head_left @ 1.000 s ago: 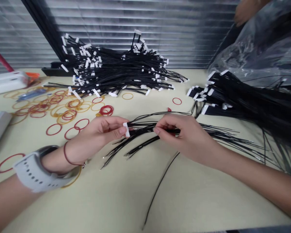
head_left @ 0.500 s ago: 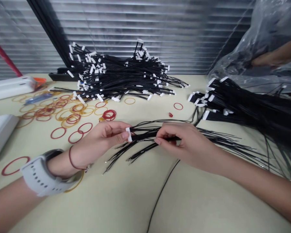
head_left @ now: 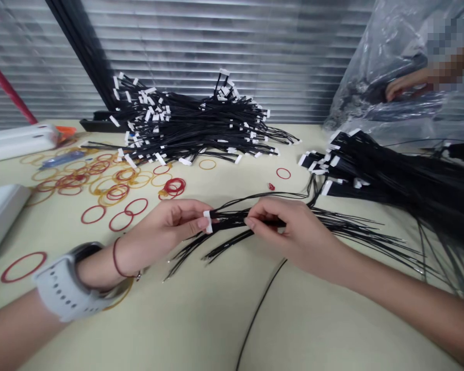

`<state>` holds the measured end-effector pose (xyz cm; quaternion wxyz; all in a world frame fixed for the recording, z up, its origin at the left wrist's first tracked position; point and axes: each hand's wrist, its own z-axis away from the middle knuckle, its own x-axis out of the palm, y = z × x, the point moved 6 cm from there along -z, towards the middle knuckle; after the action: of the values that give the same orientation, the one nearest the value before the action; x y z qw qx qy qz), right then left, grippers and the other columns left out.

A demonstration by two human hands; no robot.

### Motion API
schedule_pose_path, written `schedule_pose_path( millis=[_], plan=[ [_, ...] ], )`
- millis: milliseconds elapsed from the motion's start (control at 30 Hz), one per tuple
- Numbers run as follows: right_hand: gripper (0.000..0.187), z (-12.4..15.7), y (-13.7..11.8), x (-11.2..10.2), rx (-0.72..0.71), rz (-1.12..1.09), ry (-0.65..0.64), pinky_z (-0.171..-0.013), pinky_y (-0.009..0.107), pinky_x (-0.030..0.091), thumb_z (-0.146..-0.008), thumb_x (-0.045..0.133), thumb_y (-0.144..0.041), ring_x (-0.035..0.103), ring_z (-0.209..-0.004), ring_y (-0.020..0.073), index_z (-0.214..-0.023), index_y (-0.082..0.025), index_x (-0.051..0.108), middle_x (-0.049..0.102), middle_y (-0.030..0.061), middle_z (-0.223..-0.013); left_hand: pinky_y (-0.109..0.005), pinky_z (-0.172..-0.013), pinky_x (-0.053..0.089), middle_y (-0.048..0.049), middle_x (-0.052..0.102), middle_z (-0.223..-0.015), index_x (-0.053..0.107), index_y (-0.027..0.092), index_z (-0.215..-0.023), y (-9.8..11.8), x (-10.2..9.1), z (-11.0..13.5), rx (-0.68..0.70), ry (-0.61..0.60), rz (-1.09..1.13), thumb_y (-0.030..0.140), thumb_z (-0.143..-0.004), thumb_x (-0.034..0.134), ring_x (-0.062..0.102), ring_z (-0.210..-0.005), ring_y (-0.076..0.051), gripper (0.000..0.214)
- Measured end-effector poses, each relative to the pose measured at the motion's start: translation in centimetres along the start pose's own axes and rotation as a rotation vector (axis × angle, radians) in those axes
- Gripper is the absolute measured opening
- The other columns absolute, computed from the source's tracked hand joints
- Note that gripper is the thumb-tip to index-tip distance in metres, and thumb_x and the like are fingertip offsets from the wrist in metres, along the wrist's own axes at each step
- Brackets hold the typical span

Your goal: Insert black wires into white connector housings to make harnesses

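My left hand [head_left: 178, 221] pinches a white connector [head_left: 208, 221] between thumb and fingers, at the end of a black wire harness [head_left: 230, 220]. A short way to the right, my right hand [head_left: 282, 224] is closed around the black wires of this same harness, fingertips pressed together. More loose black wires [head_left: 355, 226] with bare metal-looking tips fan out past my right hand. Beneath the two hands, other wire ends [head_left: 189, 252] point toward the lower left. One single black wire [head_left: 261, 309] runs down to the front edge of view.
Behind lies a large heap of black harnesses with white connectors [head_left: 201, 121]. Another bundle [head_left: 402, 185] lies at right. Red and yellow rubber bands [head_left: 95, 175] are scattered at left beside a white box [head_left: 2, 214]. A co-worker's hand [head_left: 406, 85] reaches into a clear plastic bag [head_left: 355, 98].
My hands keep their hold on the harness and have barely moved. The co-worker's hand has shifted left at the plastic bag. The whole view has tilted slightly.
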<state>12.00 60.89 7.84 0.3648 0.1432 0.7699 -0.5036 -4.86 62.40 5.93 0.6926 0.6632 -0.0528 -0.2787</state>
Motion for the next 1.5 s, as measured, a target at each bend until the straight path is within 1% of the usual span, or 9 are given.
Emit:
schedule_pose_path(
  millis=[200, 433, 600, 733, 833, 1000, 1233, 1500],
  plan=[
    [0.012, 0.10, -0.19, 0.42, 0.031, 0.007, 0.002, -0.053, 0.020, 0.032, -0.080, 0.047, -0.020, 0.047, -0.059, 0.0071, -0.072, -0.018, 0.054, 0.056, -0.0029, -0.067, -0.015, -0.061, 0.041, 0.0038, 0.060, -0.071, 0.062, 0.017, -0.082, 0.21, 0.10, 0.34, 0.013, 0.001, -0.012, 0.021, -0.079, 0.056, 0.051, -0.067, -0.008, 0.008],
    [0.011, 0.13, -0.55, 0.58, 0.020, 0.002, -0.018, -0.055, 0.020, 0.033, -0.080, 0.047, -0.020, 0.047, -0.060, 0.0069, -0.072, -0.018, 0.055, 0.057, -0.0032, -0.068, -0.015, -0.062, 0.042, 0.0038, 0.061, -0.069, 0.063, 0.017, -0.080, 0.29, 0.37, 0.24, -0.008, 0.005, 0.011, 0.020, -0.077, 0.058, 0.052, -0.066, -0.008, 0.006],
    [0.012, 0.15, -0.61, 0.57, 0.015, -0.003, -0.027, -0.055, 0.020, 0.033, -0.080, 0.048, -0.020, 0.047, -0.058, 0.0064, -0.070, -0.017, 0.054, 0.057, -0.0032, -0.066, -0.015, -0.062, 0.042, 0.0037, 0.060, -0.069, 0.062, 0.017, -0.078, 0.44, 0.44, 0.27, 0.021, -0.017, -0.002, 0.019, -0.078, 0.056, 0.052, -0.066, -0.007, 0.007],
    [0.012, 0.08, -0.49, 0.57, 0.005, -0.002, -0.032, -0.054, 0.019, 0.033, -0.080, 0.048, -0.020, 0.047, -0.058, 0.0053, -0.070, -0.017, 0.055, 0.057, -0.0043, -0.066, -0.015, -0.060, 0.042, 0.0033, 0.059, -0.069, 0.062, 0.015, -0.079, 0.38, 0.37, 0.17, 0.038, -0.022, -0.031, 0.019, -0.078, 0.055, 0.051, -0.065, -0.007, 0.007],
    [0.013, 0.09, -0.44, 0.59, -0.004, -0.013, -0.025, -0.053, 0.018, 0.033, -0.080, 0.048, -0.020, 0.046, -0.057, 0.0044, -0.069, -0.017, 0.054, 0.056, -0.0051, -0.065, -0.015, -0.059, 0.042, 0.0021, 0.059, -0.068, 0.062, 0.013, -0.075, 0.40, 0.40, 0.01, 0.067, -0.023, -0.034, 0.019, -0.077, 0.056, 0.052, -0.064, -0.008, 0.008],
    [0.014, 0.28, -0.35, 0.79, 0.011, -0.065, -0.058, -0.048, 0.016, 0.031, -0.081, 0.048, -0.022, 0.043, -0.054, 0.0036, -0.069, -0.018, 0.054, 0.053, -0.0062, -0.061, -0.015, -0.059, 0.043, 0.0021, 0.060, -0.068, 0.062, 0.013, -0.077, 0.23, 0.40, -0.05, 0.047, -0.009, -0.022, 0.017, -0.076, 0.056, 0.052, -0.064, -0.007, 0.007],
    [0.015, 0.29, -0.45, 0.57, 0.007, -0.116, -0.019, -0.044, 0.014, 0.029, -0.081, 0.049, -0.024, 0.040, -0.052, 0.0030, -0.069, -0.017, 0.054, 0.051, -0.0064, -0.059, -0.016, -0.060, 0.044, 0.0022, 0.061, -0.069, 0.063, 0.015, -0.082, 0.10, 0.37, -0.12, 0.036, -0.007, -0.039, 0.019, -0.076, 0.057, 0.053, -0.065, -0.008, 0.009],
    [0.010, 0.15, -0.65, 0.37, -0.062, -0.052, 0.011, -0.049, 0.014, 0.032, -0.077, 0.052, -0.016, 0.045, -0.054, 0.0017, -0.067, -0.016, 0.055, 0.055, -0.0069, -0.061, -0.015, -0.063, 0.045, 0.0033, 0.062, -0.069, 0.063, 0.016, -0.079, 0.09, 0.15, 0.15, 0.050, -0.007, -0.071, 0.020, -0.077, 0.057, 0.055, -0.066, -0.008, 0.007]
  ],
)
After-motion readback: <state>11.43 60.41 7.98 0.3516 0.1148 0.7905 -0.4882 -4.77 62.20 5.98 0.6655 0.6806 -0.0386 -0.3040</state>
